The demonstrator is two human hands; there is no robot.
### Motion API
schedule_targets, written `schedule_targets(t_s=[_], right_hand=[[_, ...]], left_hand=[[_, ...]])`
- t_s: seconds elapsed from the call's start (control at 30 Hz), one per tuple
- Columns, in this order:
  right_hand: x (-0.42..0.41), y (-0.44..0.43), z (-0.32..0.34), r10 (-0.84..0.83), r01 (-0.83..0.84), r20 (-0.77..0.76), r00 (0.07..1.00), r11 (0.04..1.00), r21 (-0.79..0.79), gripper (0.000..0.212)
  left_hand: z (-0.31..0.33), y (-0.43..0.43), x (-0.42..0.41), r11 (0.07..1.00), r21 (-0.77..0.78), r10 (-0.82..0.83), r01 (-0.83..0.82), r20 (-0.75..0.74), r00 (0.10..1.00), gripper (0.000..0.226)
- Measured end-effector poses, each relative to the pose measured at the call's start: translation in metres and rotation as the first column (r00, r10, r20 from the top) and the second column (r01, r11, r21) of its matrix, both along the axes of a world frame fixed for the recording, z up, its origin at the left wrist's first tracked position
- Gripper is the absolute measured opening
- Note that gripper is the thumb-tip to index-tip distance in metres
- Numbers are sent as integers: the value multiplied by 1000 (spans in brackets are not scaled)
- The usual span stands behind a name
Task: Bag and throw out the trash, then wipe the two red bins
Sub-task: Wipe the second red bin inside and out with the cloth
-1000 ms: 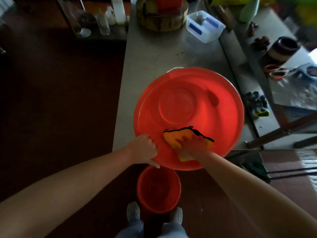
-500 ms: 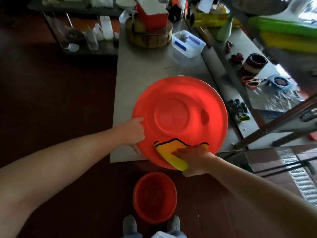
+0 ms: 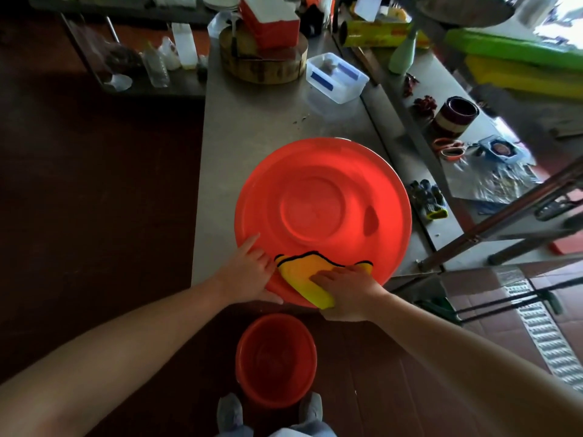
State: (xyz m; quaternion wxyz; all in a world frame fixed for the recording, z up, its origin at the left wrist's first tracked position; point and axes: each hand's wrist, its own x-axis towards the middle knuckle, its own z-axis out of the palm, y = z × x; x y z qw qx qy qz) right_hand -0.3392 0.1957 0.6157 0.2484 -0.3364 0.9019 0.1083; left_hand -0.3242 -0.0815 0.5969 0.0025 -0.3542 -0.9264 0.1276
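Nearest the camera, two shoes [image 3: 271, 411] stand on the dark floor with a small red bin [image 3: 276, 361] upright just ahead of them, its open mouth facing up. Above it, the large red bin [image 3: 323, 216] lies upside down on the steel counter [image 3: 252, 127], its near rim overhanging the counter's edge. The left hand [image 3: 247, 274] rests on that near-left rim with the fingers loosely spread, the thumb curled under the edge. Just beside it, the right hand [image 3: 345, 290] lies flat with the fingers pressed together on a yellow cloth [image 3: 303, 274] with black trim, holding the cloth against the bin's near side. A dark oval mark, perhaps a handle recess, shows on the bin's right slope. To the right, dark gloves [image 3: 427, 198] lie on an adjoining counter. Farther back stand a clear plastic container [image 3: 336, 77] and a round wooden chopping block [image 3: 263, 63] with a red box [image 3: 269, 22] on it.
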Motion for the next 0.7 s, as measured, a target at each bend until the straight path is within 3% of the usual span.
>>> schedule_targets(t_s=[0.23, 0.37, 0.57, 0.7], right_hand=[[-13, 24, 22, 204, -172, -94, 975, 948, 269, 79], [-16, 27, 21, 235, -196, -127, 964, 944, 264, 71], [-16, 36, 7, 112, -99, -75, 991, 982, 161, 79], [-23, 30, 7, -131, 128, 13, 991, 983, 132, 94]], left_hand=[[14, -21, -18, 993, -87, -92, 84, -87, 992, 103], [13, -11, -14, 995, -77, -62, 55, -83, 995, 97], [-10, 39, 5, 999, 35, 0, 4, -121, 993, 80], [-7, 40, -5, 994, 58, -73, 87, -222, 972, 80]])
